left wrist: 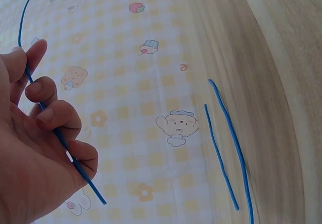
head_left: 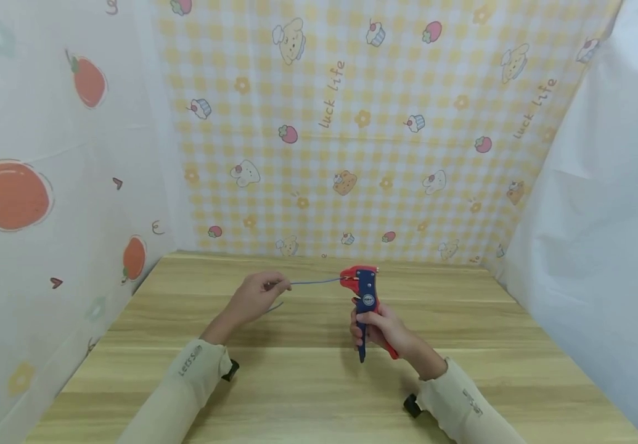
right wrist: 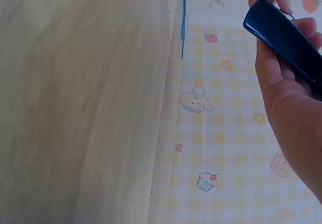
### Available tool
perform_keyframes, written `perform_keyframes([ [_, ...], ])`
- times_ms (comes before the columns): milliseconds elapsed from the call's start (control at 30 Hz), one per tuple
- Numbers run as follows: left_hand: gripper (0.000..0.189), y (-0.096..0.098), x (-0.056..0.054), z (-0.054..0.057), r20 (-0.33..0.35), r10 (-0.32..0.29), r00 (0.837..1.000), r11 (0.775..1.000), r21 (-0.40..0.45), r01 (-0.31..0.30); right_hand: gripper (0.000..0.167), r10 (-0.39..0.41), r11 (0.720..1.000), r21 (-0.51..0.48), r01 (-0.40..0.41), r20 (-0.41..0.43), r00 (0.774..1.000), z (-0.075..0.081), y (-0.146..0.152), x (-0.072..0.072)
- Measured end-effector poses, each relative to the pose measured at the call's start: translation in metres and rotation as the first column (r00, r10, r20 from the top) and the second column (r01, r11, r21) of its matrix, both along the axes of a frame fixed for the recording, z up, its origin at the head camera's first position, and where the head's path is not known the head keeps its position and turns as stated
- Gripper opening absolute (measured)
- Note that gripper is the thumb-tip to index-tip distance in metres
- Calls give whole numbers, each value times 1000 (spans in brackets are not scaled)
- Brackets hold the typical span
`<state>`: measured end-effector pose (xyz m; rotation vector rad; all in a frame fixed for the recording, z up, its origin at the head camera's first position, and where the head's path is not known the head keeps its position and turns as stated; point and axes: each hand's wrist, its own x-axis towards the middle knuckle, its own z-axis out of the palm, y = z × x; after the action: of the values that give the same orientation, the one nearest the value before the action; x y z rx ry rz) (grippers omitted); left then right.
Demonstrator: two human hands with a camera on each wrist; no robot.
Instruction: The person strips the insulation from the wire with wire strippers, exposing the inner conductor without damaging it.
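My left hand pinches a blue wire between thumb and forefinger. In the left wrist view the wire's tail runs down across the palm under the other curled fingers. The wire's far end reaches into the red nose of a red and dark-blue wire stripper. My right hand grips the stripper by its handles, nose pointing left, above the table. The right wrist view shows mostly its dark handle; whether the wire is clamped in the nose I cannot tell.
Two loose blue wires, a longer one and a shorter one, lie on the wood-grain table. A yellow checked cloth hangs behind the table. White sheeting stands along the left and right sides.
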<state>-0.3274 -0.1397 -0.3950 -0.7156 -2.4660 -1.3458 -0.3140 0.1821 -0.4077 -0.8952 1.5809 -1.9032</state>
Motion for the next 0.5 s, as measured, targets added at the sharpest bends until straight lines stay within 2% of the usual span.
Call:
perform_keyframes([
  [500,22,-2,-1,1,-8,-4,1000,1000,9,4,8,-25,999,33,26,-18,1000,-3,1,1],
])
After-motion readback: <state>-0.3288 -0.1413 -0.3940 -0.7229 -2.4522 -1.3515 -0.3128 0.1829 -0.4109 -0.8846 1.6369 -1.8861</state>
